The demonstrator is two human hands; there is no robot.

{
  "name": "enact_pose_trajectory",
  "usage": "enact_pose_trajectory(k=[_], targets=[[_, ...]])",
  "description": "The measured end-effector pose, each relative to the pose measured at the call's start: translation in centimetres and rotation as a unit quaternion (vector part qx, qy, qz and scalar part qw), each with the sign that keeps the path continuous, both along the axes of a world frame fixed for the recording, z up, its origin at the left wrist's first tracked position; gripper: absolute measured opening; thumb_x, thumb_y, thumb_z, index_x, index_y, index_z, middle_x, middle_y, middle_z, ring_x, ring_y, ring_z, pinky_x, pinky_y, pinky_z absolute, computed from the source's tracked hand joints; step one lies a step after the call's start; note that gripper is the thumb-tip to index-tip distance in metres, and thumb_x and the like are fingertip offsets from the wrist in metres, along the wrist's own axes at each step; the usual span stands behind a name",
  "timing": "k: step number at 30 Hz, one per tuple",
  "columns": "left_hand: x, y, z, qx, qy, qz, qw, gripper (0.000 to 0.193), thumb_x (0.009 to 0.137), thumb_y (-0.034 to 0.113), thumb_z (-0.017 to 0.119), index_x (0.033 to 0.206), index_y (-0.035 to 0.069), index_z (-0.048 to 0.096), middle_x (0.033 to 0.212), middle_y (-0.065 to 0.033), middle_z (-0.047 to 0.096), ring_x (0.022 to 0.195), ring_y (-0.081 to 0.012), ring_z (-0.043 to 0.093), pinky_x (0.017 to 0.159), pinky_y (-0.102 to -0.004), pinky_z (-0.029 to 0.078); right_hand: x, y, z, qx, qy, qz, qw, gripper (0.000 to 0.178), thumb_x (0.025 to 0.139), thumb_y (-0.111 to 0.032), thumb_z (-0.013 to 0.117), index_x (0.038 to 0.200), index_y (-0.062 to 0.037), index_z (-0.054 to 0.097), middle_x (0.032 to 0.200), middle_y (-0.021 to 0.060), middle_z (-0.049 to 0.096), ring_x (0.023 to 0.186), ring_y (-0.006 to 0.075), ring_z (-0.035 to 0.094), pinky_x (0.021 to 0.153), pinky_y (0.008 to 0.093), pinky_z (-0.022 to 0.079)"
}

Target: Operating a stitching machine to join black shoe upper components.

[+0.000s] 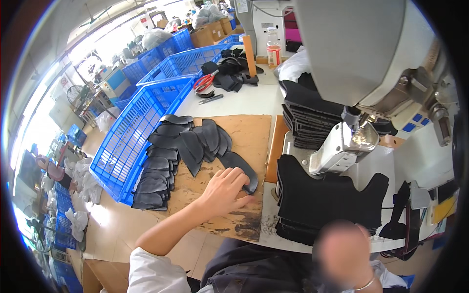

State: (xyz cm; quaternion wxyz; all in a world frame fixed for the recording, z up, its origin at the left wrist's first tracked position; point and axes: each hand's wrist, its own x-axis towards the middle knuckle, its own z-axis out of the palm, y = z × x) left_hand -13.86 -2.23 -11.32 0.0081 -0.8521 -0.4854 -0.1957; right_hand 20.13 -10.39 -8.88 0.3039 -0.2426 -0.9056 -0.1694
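My left hand point(223, 193) is over the brown board, its fingertips touching a curved dark piece point(240, 166) and its thumb spread apart from them. More curved dark pieces point(188, 146) lie overlapping in a fan beside it, and a row of them point(155, 180) runs down the board's left edge. My right hand point(344, 251) is at the near edge of a stack of black cut fabric panels point(327, 200). A blurred patch covers it, so its fingers cannot be made out.
A grey machine head point(351, 44) with a metal arm point(337, 151) stands over the right side. Behind it rises another black stack point(312, 117). Blue crates point(132, 136) flank the board point(244, 132). Red-handled scissors point(205, 83), tweezers point(211, 99) and a bottle point(273, 49) are farther back.
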Motion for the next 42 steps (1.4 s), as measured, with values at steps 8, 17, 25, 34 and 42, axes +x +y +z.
enact_pose_trajectory(k=[8,17,25,34,42], targets=[[-1.4,1.2,-1.8,0.041,-0.149,-0.049,0.987,0.015,0.08,0.006,0.068,0.092,0.004,0.059,0.086,-0.0069,0.06,0.077,-0.0223,0.061,0.071,-0.0356,0.047,-12.2,-0.7,-2.9,-0.251,0.038,-0.006,0.967,0.043,0.078,-0.02,0.069,0.116,-0.0034,0.059,0.123,0.0145,0.055,0.109,0.0311,0.057,0.092,0.0458,0.047],[-8.7,5.3,2.0,-0.077,-0.61,0.197,0.764,0.015,0.092,0.014,0.061,0.096,0.003,0.052,0.079,-0.0034,0.058,0.066,-0.0159,0.066,0.059,-0.0257,0.053,-18.1,1.7,-4.5,-0.262,-0.051,-0.059,0.962,0.062,0.079,-0.035,0.071,0.129,-0.0052,0.051,0.133,0.0173,0.048,0.124,0.0356,0.045,0.102,0.0484,0.037],[-7.1,3.6,2.9,-0.104,-0.373,0.033,0.921,0.014,0.088,0.015,0.064,0.093,0.002,0.06,0.082,-0.0071,0.062,0.072,-0.0173,0.067,0.063,-0.0307,0.054,-18.6,3.0,-3.5,-0.664,0.366,0.054,0.65,0.055,0.09,-0.034,0.065,0.131,-0.0041,0.043,0.126,0.0176,0.051,0.117,0.0315,0.053,0.095,0.0428,0.047],[-6.2,-0.3,1.9,-0.05,-0.146,-0.088,0.984,0.021,0.08,0.008,0.066,0.101,0.006,0.064,0.083,-0.0079,0.067,0.073,-0.027,0.066,0.066,-0.0368,0.053,-21.4,6.9,-4.1,-0.782,0.566,0.037,0.26,0.034,0.099,-0.032,0.048,0.115,-0.0014,0.048,0.115,0.0181,0.059,0.104,0.0307,0.064,0.083,0.0415,0.055],[-8.9,9.2,2.6,0.021,-0.068,-0.049,0.996,0.02,0.084,0.009,0.063,0.104,0.009,0.065,0.093,-0.0078,0.067,0.097,-0.0275,0.062,0.088,-0.0376,0.049,-22.6,7.6,-3.8,-0.79,0.535,0.02,0.299,0.036,0.1,-0.032,0.044,0.113,0.0019,0.047,0.111,0.023,0.064,0.095,0.032,0.068,0.071,0.0381,0.058]])
